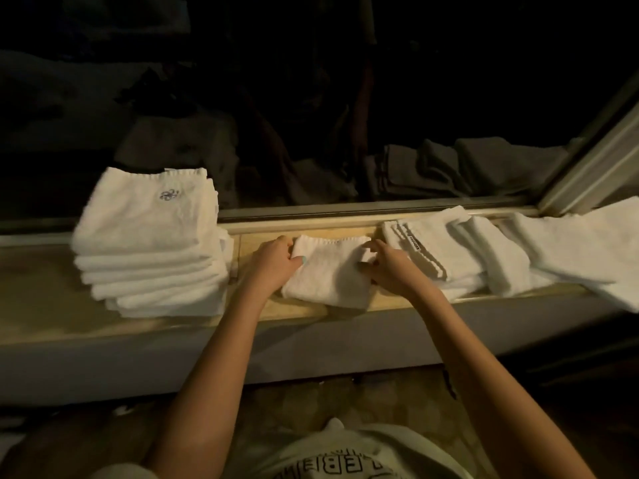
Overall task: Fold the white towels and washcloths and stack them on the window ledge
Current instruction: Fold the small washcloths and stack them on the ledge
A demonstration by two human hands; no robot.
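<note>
Head view: left hand (273,262) and right hand (390,267) pinch washcloth (328,276) edges, likely squaring fold; finished stack (148,236) left of hands.

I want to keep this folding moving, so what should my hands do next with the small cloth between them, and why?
Probably lift the washcloth onto the stack of folded towels at left: it looks folded square, the left hand and right hand grip its sides, and the stack stands just beside it.
</note>
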